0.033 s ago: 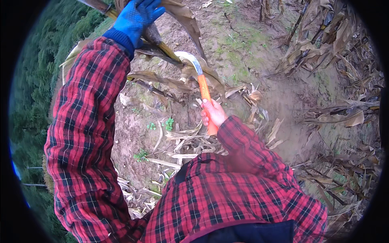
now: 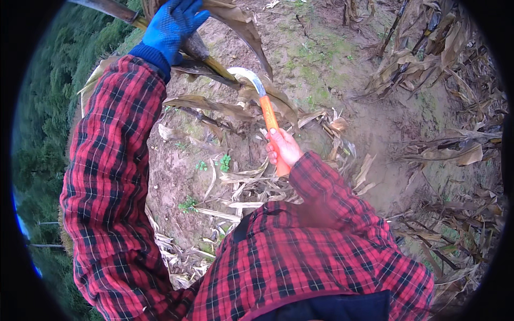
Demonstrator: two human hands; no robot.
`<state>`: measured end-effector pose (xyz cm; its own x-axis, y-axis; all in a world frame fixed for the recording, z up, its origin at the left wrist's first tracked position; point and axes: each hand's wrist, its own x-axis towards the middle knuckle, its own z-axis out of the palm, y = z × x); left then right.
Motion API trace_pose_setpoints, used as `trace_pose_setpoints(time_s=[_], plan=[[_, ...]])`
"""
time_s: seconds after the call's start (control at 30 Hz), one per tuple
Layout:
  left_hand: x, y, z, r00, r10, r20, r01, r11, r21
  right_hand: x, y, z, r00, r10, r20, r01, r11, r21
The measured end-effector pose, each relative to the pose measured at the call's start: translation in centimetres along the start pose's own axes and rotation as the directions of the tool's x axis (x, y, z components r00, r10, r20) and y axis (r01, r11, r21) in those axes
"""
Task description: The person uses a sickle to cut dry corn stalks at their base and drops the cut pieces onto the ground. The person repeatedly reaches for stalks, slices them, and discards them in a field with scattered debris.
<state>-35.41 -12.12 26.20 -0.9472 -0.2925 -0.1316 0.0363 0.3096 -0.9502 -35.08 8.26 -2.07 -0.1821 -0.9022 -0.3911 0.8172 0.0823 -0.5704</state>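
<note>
My left hand [image 2: 174, 28], in a blue glove, is closed round a dry corn stalk [image 2: 211, 61] at the upper left. Brown withered leaves [image 2: 235, 18] hang from the stalk on both sides of the glove. Bare and lower down, my right hand [image 2: 284, 147] grips the orange handle of a sickle [image 2: 269, 115]. The sickle's curved, pale blade [image 2: 249, 76] reaches up and left to the lower end of the stalk. Whether the edge touches the stalk or has gone through it, I cannot tell.
Dry corn leaves [image 2: 246, 184] litter the bare soil [image 2: 176, 182] below my hands. More withered corn plants [image 2: 439, 59] stand or lean along the right side. Small green weeds [image 2: 187, 204] grow in the dirt. Dense green trees [image 2: 45, 134] fill the far left.
My left hand and the stalk have shifted slightly left. The sickle's blade has moved a little left too, while its grip end and my right hand have edged right.
</note>
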Motion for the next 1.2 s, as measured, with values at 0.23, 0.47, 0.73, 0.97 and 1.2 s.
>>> trace_pose_setpoints(time_s=[0.23, 0.47, 0.73, 0.97, 1.2], plan=[[-0.3, -0.8, 13.3, 0.968, -0.100, -0.230, 0.071, 0.989, -0.132, 0.0, -1.5, 1.0, 0.992, 0.012, 0.126, -0.008, 0.999, -0.033], [-2.5, 1.1, 8.6, 0.930, -0.232, -0.284, 0.160, 0.954, -0.255, 4.9, -1.4, 4.5, 0.951, 0.195, 0.241, -0.261, 0.923, 0.282], [-2.3, 1.0, 8.3, 0.737, -0.334, -0.587, 0.034, 0.886, -0.462, 3.5, -0.1, 6.2, 0.907, 0.210, 0.365, -0.388, 0.755, 0.529], [-6.8, 4.9, 10.9, 0.833, -0.140, -0.535, 0.158, 0.987, -0.012, -12.1, 1.2, 1.8, 0.942, 0.232, 0.242, -0.323, 0.818, 0.475], [-17.1, 9.2, 11.7, 0.931, -0.339, -0.133, 0.157, 0.703, -0.694, -32.7, 4.2, 0.9, 0.899, 0.057, -0.433, -0.017, 0.995, 0.095]])
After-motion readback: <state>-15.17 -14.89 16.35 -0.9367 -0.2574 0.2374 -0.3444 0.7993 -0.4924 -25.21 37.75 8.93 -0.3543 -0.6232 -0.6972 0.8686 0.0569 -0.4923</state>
